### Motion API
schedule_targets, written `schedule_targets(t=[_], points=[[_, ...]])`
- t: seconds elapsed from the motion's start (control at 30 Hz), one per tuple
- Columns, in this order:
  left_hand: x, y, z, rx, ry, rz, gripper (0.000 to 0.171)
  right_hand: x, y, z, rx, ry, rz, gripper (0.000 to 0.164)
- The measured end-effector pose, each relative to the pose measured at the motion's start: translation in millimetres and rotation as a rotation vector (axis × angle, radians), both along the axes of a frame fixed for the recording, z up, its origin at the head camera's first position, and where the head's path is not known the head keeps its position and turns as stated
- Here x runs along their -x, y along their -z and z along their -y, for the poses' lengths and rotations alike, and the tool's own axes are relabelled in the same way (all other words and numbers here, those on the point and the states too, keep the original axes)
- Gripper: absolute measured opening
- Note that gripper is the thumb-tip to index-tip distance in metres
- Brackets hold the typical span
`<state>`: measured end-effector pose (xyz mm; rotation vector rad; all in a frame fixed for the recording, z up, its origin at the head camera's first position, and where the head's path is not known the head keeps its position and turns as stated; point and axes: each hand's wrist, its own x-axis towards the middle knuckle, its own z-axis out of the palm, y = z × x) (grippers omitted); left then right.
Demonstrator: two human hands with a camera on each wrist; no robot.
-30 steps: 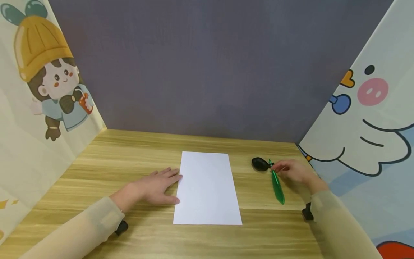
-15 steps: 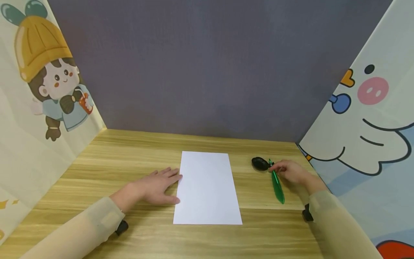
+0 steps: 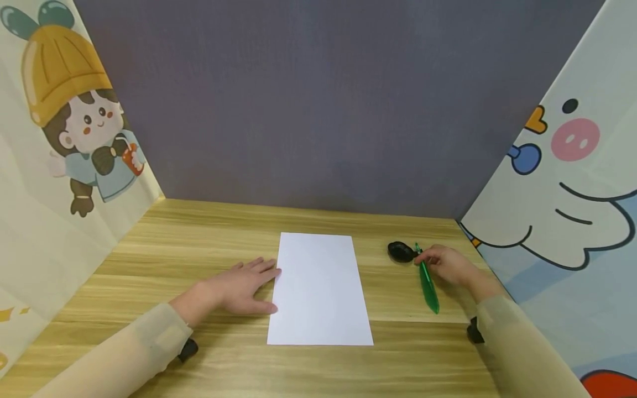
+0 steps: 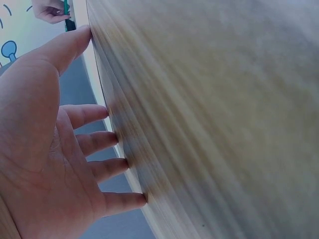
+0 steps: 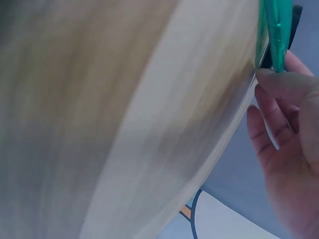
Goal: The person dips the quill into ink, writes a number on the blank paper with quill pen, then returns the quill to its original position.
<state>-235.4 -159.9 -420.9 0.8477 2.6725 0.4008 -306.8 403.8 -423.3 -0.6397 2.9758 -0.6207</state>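
Observation:
A blank white sheet of paper (image 3: 320,290) lies in front of me in the head view. My left hand (image 3: 243,288) is spread flat along its left edge; thumb and index finger rest on the paper. To the right lies a glossy green, narrow leaf-shaped item (image 3: 429,290), its upper end beside a black oval item (image 3: 400,252). My right hand (image 3: 450,266) pinches near that meeting point, thumb and index finger together. In the right wrist view, the green item (image 5: 278,32) ends at the thumb (image 5: 289,84), other fingers loosely bent.
Everything sits on a wood-grain table (image 3: 214,354). A dark grey panel (image 3: 308,110) stands at the back. Printed cartoon panels close off the left (image 3: 30,193) and right (image 3: 597,221) sides. Small black devices are strapped at both wrists.
Both hands, the paper and the items keep their places; the right fingers have shifted only very slightly at the green item.

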Motion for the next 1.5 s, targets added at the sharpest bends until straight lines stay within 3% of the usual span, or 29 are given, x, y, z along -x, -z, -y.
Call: schedule_targets(t=[0.3,0.7,1.07,1.33,1.5], points=[[-0.4,-0.7,0,-0.001,0.008,-0.009,0.094,-3.5,-1.0,-6,-0.039,0.001,-0.078,0.025],[-0.1,-0.1,1,0.005,0.004,-0.008,0.095,-19.7,-9.0,-11,0.014,0.054,-0.088,0.023],[-0.4,-3.7,0,0.01,0.005,0.0,0.095,-35.9,-18.8,0,0.112,0.163,-0.055,0.028],[-0.2,-2.8,0,0.013,0.003,0.0,0.096,-42.1,-22.1,6,0.256,0.186,0.002,0.042],[1.1,-0.4,0,0.017,0.006,-0.006,0.096,-40.5,-18.9,5,0.34,0.159,0.003,0.039]])
